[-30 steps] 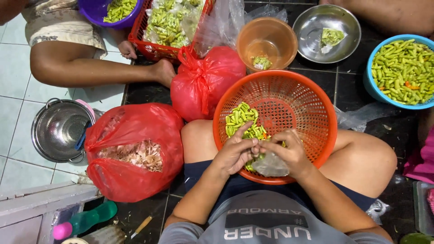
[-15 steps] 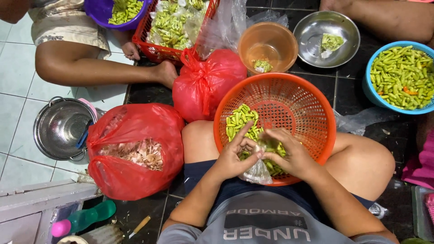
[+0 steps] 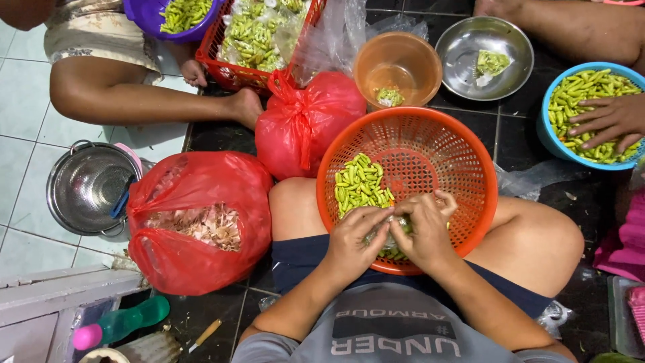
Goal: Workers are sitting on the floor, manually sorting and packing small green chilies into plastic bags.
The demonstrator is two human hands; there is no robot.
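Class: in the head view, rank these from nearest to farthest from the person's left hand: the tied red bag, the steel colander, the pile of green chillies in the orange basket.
From the left hand:
1. Green chillies, just above it in the basket.
2. Tied red bag, farther up, left of the basket.
3. Steel colander, far left on the tiles.

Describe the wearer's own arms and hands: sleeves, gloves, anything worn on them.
Both arms are bare up to short grey T-shirt sleeves. The left hand and right hand wear no gloves; no rings, watch or bracelets show. The fingers are uncovered.

Chilies (image 3: 359, 185) in basket (image 3: 470, 161) — on lap; bag (image 3: 195, 222) left
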